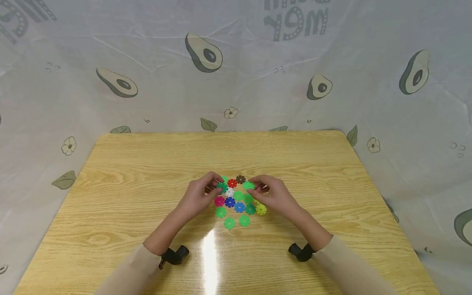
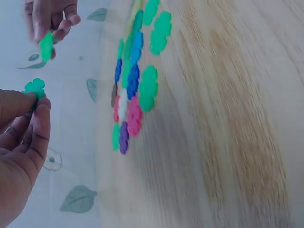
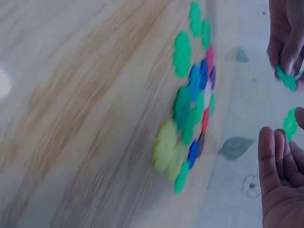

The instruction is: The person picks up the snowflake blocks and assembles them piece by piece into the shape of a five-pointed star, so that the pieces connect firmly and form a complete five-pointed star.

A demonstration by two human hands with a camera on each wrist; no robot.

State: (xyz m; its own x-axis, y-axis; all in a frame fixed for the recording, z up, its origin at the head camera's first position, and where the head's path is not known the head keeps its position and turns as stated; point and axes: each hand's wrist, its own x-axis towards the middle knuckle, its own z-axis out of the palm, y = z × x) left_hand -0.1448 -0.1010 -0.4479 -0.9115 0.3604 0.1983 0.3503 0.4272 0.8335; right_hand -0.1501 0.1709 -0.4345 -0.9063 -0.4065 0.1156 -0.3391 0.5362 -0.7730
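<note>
My left hand (image 1: 199, 194) pinches a dark green notched plastic disc (image 1: 222, 187) between thumb and fingers, raised over the table. Level with it, my right hand (image 1: 274, 194) holds a lighter green notched disc (image 1: 248, 185) by its edge. A gap separates the two held discs. Below and between the hands lie more such discs: a red disc (image 1: 232, 183), a brown disc (image 1: 241, 179), a white disc (image 1: 230, 192), a pink disc (image 1: 219, 201), a dark blue disc (image 1: 230, 202), a light blue disc (image 1: 239, 207) and a yellow disc (image 1: 261, 209). In the left wrist view a purple disc (image 2: 124, 137) also shows.
Two light green discs, a left one (image 1: 229, 223) and a right one (image 1: 244, 221), lie nearest me on the wooden table (image 1: 147, 164). A pale curtain (image 1: 258, 90) with avocado prints hangs behind the table. Black wrist mounts sit on both forearms.
</note>
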